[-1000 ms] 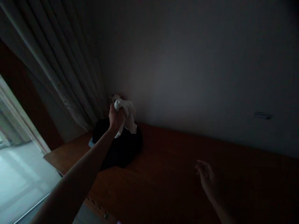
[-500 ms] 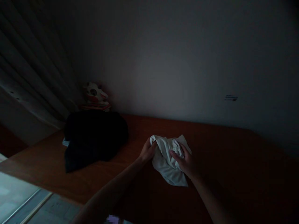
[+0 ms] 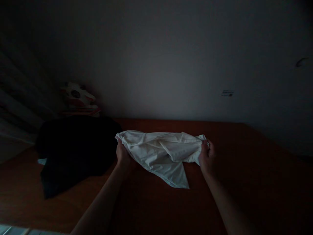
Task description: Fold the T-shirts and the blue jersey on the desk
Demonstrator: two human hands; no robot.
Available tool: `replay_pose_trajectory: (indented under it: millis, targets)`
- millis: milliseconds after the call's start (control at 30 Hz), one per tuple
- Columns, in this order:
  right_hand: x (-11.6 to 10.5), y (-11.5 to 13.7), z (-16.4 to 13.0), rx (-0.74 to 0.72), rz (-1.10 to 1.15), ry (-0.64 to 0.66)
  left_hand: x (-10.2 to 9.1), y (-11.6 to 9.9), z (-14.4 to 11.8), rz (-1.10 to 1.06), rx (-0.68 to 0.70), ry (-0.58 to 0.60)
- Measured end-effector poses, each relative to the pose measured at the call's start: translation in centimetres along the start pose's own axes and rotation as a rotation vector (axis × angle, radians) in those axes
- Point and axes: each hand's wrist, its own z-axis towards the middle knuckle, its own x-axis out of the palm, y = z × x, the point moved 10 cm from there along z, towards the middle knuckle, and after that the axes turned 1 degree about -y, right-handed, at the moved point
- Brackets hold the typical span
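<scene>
A white cloth [image 3: 161,153] is stretched out between both my hands over a dark reddish wooden table [image 3: 244,182]. My left hand [image 3: 122,155] grips its left corner. The cloth's right corner is pinched in my right hand [image 3: 207,157]. A loose flap of the cloth hangs down to the table between my arms. The room is very dim.
A heap of black fabric [image 3: 70,150] lies on the table left of my left hand. Behind it, a small white and red figure [image 3: 77,98] stands by the plain wall. Curtain folds [image 3: 14,107] hang at the far left.
My left hand carried the bunched white cloth from above the black heap to the table's middle. My right hand took hold too, and both hands have pulled the cloth wide apart.
</scene>
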Motion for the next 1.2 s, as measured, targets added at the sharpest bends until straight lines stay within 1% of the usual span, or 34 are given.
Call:
replay_pose_trajectory:
  millis: [33,67,100,133,200,233,267,300,333,367,400,433,467,500,533,600,667,700,733,800,833,867,900,933,967,1033,1100,1133,1200]
  targets:
    - [-0.1,0.1,0.2,-0.033,-0.010,-0.007,-0.9,-0.2,0.5,0.019,0.018,-0.049]
    - [0.0,0.5,0.3,-0.080,-0.024,0.011,-1.4,-0.5,0.9,0.072,0.059,-0.067]
    - [0.3,0.9,0.2,-0.141,-0.050,0.044,-1.6,-1.1,1.1,0.150,0.129,-0.069]
    - [0.8,1.5,0.1,-0.212,-0.094,0.090,-1.5,-1.8,1.0,0.254,0.228,-0.054]
    - [2.1,2.3,-0.6,-0.329,-0.211,0.202,-0.2,-3.6,-0.3,0.505,0.494,0.002]
    - [2.8,2.2,-0.9,-0.339,-0.262,0.255,1.1,-4.3,-1.5,0.639,0.629,0.054]
    - [3.3,1.6,-1.2,-0.305,-0.297,0.309,2.6,-4.6,-2.9,0.766,0.743,0.142]
    - [3.7,0.9,-1.4,-0.239,-0.314,0.360,4.4,-4.3,-4.5,0.879,0.827,0.282]
    - [4.0,0.0,-1.6,-0.161,-0.315,0.401,6.3,-3.4,-6.2,0.969,0.879,0.469]
    - [4.2,-0.7,-1.8,-0.090,-0.302,0.423,7.9,-2.3,-8.2,1.033,0.905,0.682]
    - [4.3,-1.1,-1.9,-0.037,-0.278,0.434,9.0,-1.2,-10.2,1.071,0.915,0.885]
    - [4.2,-1.4,-1.9,0.001,-0.241,0.431,9.7,-0.3,-12.0,1.092,0.917,1.052]
    - [4.2,-1.5,-1.7,0.033,-0.187,0.419,10.1,0.3,-13.4,1.102,0.912,1.168]
    - [4.0,-1.6,-1.4,0.070,-0.119,0.399,10.3,0.7,-14.3,1.103,0.897,1.230]
    - [3.8,-1.7,-1.1,0.115,-0.044,0.372,10.4,0.8,-14.6,1.093,0.866,1.250]
    - [2.9,-2.1,-0.2,0.192,0.099,0.277,10.3,0.8,-13.8,1.050,0.747,1.212]
    - [1.6,-2.1,0.7,0.214,0.197,0.179,9.7,1.0,-12.2,1.012,0.588,1.130]
    - [1.0,-1.6,1.1,0.173,0.204,0.148,9.3,0.9,-11.3,1.006,0.541,1.065]
    - [0.5,-0.8,1.4,0.093,0.173,0.140,8.9,0.5,-10.5,1.008,0.536,0.992]
    - [0.1,1.9,1.2,-0.147,-0.001,0.177,8.6,-0.7,-9.8,1.033,0.633,0.881]
    - [0.2,3.3,0.7,-0.275,-0.120,0.201,8.7,-1.1,-9.9,1.057,0.703,0.860]
    - [0.4,4.5,0.2,-0.381,-0.232,0.223,8.8,-1.2,-10.1,1.088,0.757,0.874]
    - [0.6,5.3,-0.4,-0.451,-0.308,0.250,9.0,-1.0,-10.4,1.126,0.785,0.919]
    - [1.1,6.0,-1.0,-0.497,-0.340,0.299,9.1,-0.4,-10.7,1.167,0.792,0.974]
    - [1.8,6.5,-1.6,-0.531,-0.334,0.380,9.2,0.1,-10.8,1.205,0.791,1.024]
    - [3.5,7.1,-3.4,-0.593,-0.277,0.628,9.1,1.0,-10.7,1.252,0.792,1.082]
    - [4.9,7.1,-5.4,-0.641,-0.258,0.855,8.8,1.4,-10.1,1.261,0.793,1.069]
    - [5.2,7.0,-6.0,-0.656,-0.272,0.924,8.7,1.4,-9.6,1.262,0.787,1.046]
    - [5.5,6.6,-6.7,-0.673,-0.308,0.973,8.1,1.2,-8.4,1.266,0.760,0.954]
